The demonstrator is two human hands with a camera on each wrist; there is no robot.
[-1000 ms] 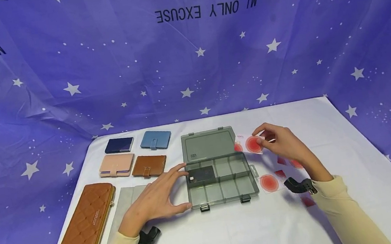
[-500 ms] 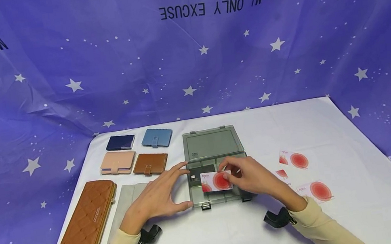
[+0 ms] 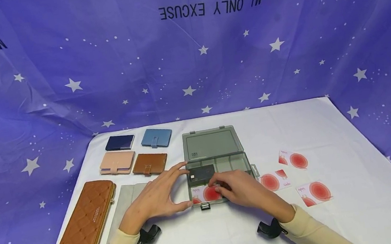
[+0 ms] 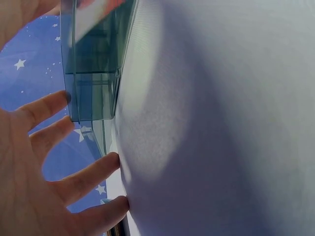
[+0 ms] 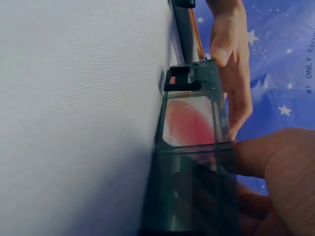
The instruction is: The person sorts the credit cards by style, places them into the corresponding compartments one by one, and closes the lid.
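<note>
Rectangular white card with red circle (image 3: 201, 194), pinched at its right end by the right hand (image 3: 238, 186), at front-left of an open, translucent grey plastic compartment box (image 3: 238, 161); rectangular black card (image 3: 201, 173) behind; left hand (image 3: 157, 196), fingers spread, touching the box's left side.

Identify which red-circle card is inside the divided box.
The red-circle card touched by the right hand, near-left in the divided box; the other three cards lie on the white tablecloth.

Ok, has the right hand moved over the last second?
Yes. In the head view, the right hand has moved left and nearer the wearer, from right of the box to over its front compartments.
</note>
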